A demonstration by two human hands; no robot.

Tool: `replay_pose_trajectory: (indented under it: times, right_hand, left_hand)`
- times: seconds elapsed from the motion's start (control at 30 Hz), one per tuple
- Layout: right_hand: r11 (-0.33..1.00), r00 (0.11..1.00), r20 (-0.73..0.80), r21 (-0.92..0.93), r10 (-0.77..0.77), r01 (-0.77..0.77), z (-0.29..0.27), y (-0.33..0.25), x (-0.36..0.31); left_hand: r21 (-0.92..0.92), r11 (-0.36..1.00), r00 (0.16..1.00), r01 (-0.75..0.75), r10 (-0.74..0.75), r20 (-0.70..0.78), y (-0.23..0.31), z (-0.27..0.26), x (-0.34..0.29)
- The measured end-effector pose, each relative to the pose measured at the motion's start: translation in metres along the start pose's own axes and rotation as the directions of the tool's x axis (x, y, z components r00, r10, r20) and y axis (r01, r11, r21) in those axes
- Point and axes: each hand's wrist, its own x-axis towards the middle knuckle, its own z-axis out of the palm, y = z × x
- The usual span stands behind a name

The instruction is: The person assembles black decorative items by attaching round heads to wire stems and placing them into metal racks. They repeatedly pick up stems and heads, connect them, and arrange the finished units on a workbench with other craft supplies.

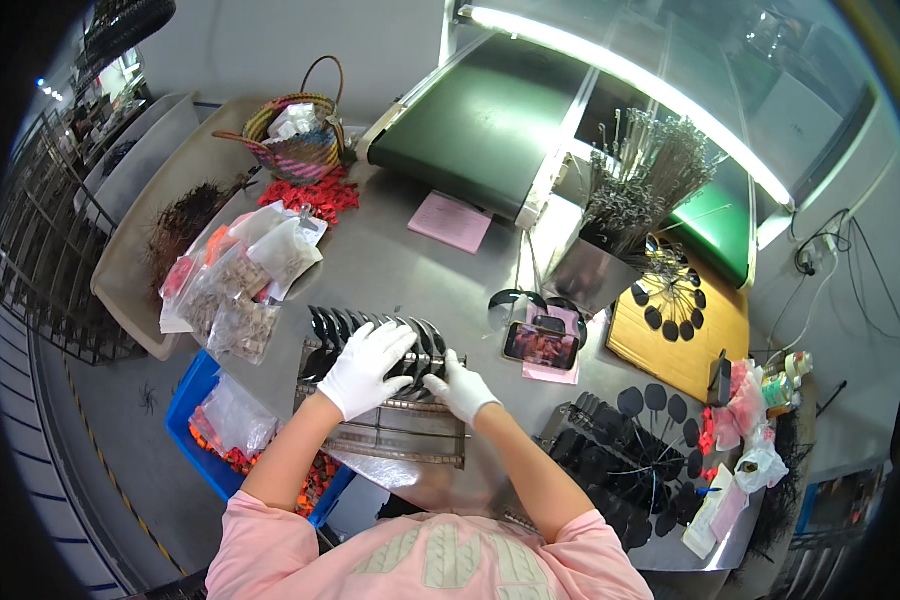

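Observation:
A row of black curved lenses (335, 325) stands on edge, side by side, in a curved metal rack (395, 440) on the steel table. My left hand (368, 370), in a white glove, reaches over the row, its fingers and thumb closed around a lens near the row's right part. Beside it, my right hand (460, 388), also gloved in white, pinches at the rightmost lenses by the rack's end. The gloves partly hide the lenses' lower edges and the exact grip of both hands.
Left lie plastic bags of small parts (240, 275), red pieces (315, 197) and a woven basket (295, 130); a blue bin (195, 405) sits below. A phone (541, 345), dark lenses on wire holders (650, 430) and cardboard (625, 335) are right. A green conveyor (480, 110) is behind.

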Motion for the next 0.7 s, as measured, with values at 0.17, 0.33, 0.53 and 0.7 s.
replay_pose_trajectory:
  times: [0.17, 0.33, 0.53, 0.7]
  right_hand:
    - [0.988, 0.993, -0.11, -0.145, 0.037, -0.053, -0.014, -0.02, -0.029]
    - [0.966, 0.939, -0.279, -0.218, -0.2, 0.141, -0.056, 0.024, -0.128]
    - [0.976, 0.498, -0.866, -0.074, 0.038, -0.204, -0.119, 0.127, -0.267]
    - [0.782, 0.471, -0.832, -0.075, 0.293, -0.618, -0.105, 0.184, -0.326]
  left_hand:
    - [0.077, 0.981, 0.979, -0.176, 0.167, 0.118, 0.006, 0.017, 0.027]
    - [0.174, 0.967, 0.949, -0.187, 0.132, 0.285, 0.002, 0.024, 0.044]
    - [0.035, 0.999, 0.895, -0.037, 0.017, 0.446, -0.021, 0.006, 0.066]
    - [0.248, 0.934, 0.853, 0.256, -0.339, 0.398, -0.063, -0.007, 0.049]
